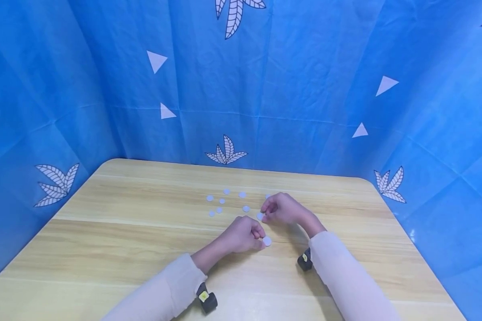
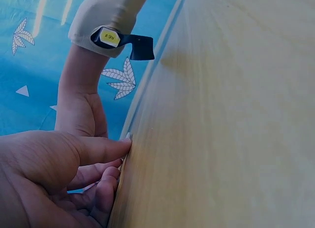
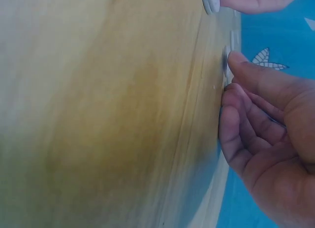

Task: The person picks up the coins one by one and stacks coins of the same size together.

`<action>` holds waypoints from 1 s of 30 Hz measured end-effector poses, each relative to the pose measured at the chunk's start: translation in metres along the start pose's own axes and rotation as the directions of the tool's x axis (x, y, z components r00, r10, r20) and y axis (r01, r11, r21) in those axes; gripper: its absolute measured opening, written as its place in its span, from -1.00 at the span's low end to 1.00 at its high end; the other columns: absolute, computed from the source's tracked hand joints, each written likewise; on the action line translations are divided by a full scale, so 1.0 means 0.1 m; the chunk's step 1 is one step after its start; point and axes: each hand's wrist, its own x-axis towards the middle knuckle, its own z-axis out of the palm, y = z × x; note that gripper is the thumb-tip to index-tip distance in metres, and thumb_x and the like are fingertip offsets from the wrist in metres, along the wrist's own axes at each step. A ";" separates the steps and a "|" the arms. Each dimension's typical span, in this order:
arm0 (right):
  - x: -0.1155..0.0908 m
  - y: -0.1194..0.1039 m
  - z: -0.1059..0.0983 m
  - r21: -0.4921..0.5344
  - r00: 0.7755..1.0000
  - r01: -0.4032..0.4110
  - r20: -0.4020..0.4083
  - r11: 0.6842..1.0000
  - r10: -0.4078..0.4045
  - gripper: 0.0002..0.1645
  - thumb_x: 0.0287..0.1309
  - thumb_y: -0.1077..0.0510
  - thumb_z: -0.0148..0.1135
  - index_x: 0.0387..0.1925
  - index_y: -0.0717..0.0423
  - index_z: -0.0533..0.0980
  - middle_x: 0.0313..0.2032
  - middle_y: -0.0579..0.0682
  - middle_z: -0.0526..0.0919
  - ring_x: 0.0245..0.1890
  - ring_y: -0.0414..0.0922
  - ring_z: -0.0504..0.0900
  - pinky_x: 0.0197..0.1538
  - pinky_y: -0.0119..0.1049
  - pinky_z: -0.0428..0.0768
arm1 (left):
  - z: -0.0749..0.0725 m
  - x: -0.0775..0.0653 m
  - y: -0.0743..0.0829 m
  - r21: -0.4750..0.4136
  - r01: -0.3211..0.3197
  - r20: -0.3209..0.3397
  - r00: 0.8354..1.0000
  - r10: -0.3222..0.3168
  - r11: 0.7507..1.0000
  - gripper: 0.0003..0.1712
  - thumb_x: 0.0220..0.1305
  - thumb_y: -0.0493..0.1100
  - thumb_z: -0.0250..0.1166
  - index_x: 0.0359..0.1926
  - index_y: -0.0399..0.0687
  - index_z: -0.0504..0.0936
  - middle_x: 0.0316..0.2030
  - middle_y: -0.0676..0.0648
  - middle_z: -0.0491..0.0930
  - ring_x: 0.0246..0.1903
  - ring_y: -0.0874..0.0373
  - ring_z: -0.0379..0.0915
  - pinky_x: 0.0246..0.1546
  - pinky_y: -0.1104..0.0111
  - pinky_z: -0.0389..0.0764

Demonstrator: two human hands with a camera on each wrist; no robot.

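Between thumb and fingers, my left hand (image 1: 241,235) pinches a small white disc (image 1: 267,241) close over the wooden table. In the right wrist view, this white disc (image 3: 210,1) shows edge-on with what looks like a doubled edge. Farther back and to the right, my right hand (image 1: 284,209) has its thumb and fingers curled at the edge of another white disc (image 1: 260,216). Seen from the right wrist, the thumb tip lies against that disc (image 3: 226,61). In the left wrist view, the left thumb (image 2: 106,148) hides most of its disc.
Several more white discs lie scattered behind the hands, among them one at the left (image 1: 210,198) and one nearer the right hand (image 1: 246,208). Another disc (image 1: 267,196) is partly covered by the right hand. A blue patterned curtain (image 1: 305,111) surrounds the table's (image 1: 124,223) back and sides.
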 end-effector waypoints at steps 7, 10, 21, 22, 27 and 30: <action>0.08 -0.01 -0.01 0.012 1.000 0.011 0.029 1.000 -0.012 -0.77 0.11 0.20 0.55 -0.19 0.14 0.69 -0.35 -0.11 0.73 -0.29 -0.20 0.68 -0.13 -0.29 0.67 | -0.01 0.00 0.00 0.008 -0.013 0.000 1.000 0.013 1.000 -0.80 0.10 -0.28 0.55 -0.24 -0.18 0.75 -0.39 0.08 0.64 -0.33 0.22 0.53 -0.23 0.41 0.61; 0.10 -0.02 -0.01 0.012 0.999 0.017 0.040 1.000 -0.018 -0.76 0.10 0.20 0.55 -0.19 0.14 0.70 -0.35 -0.11 0.74 -0.29 -0.20 0.68 -0.12 -0.29 0.67 | -0.01 0.00 -0.02 0.016 -0.020 0.001 1.000 0.020 1.000 -0.80 0.11 -0.27 0.55 -0.22 -0.18 0.75 -0.38 0.08 0.64 -0.32 0.22 0.54 -0.21 0.40 0.62; 0.16 -0.01 -0.02 -0.019 0.998 0.026 0.058 0.999 -0.025 -0.81 0.10 0.19 0.55 -0.24 0.10 0.71 -0.37 -0.13 0.73 -0.30 -0.21 0.66 -0.13 -0.30 0.66 | 0.00 0.01 -0.02 0.027 0.003 -0.004 1.000 -0.003 1.000 -0.81 0.11 -0.25 0.56 -0.24 -0.14 0.75 -0.38 0.10 0.63 -0.32 0.23 0.52 -0.22 0.40 0.60; 0.16 -0.01 -0.02 -0.022 0.998 0.029 0.062 0.999 -0.028 -0.82 0.10 0.20 0.54 -0.24 0.10 0.71 -0.36 -0.13 0.73 -0.30 -0.21 0.66 -0.13 -0.29 0.66 | 0.00 0.01 -0.02 0.029 0.004 -0.004 1.000 -0.004 1.000 -0.81 0.11 -0.25 0.56 -0.24 -0.14 0.75 -0.38 0.10 0.63 -0.32 0.23 0.52 -0.22 0.40 0.60; 0.16 0.02 -0.03 -0.013 0.996 0.048 0.070 0.999 -0.047 -0.84 0.11 0.24 0.52 -0.24 0.10 0.71 -0.36 -0.14 0.73 -0.30 -0.21 0.66 -0.11 -0.29 0.65 | 0.01 0.02 -0.01 0.028 0.012 -0.007 1.000 -0.012 1.000 -0.81 0.10 -0.25 0.57 -0.26 -0.13 0.75 -0.38 0.10 0.63 -0.32 0.23 0.52 -0.23 0.39 0.59; 0.16 0.05 -0.03 0.007 0.996 0.053 0.078 0.999 -0.053 -0.84 0.11 0.25 0.51 -0.24 0.12 0.71 -0.35 -0.15 0.73 -0.28 -0.21 0.66 -0.09 -0.29 0.65 | 0.02 0.02 -0.01 0.024 0.013 -0.005 1.000 -0.013 1.000 -0.81 0.10 -0.25 0.57 -0.26 -0.12 0.75 -0.38 0.11 0.63 -0.32 0.23 0.52 -0.23 0.40 0.59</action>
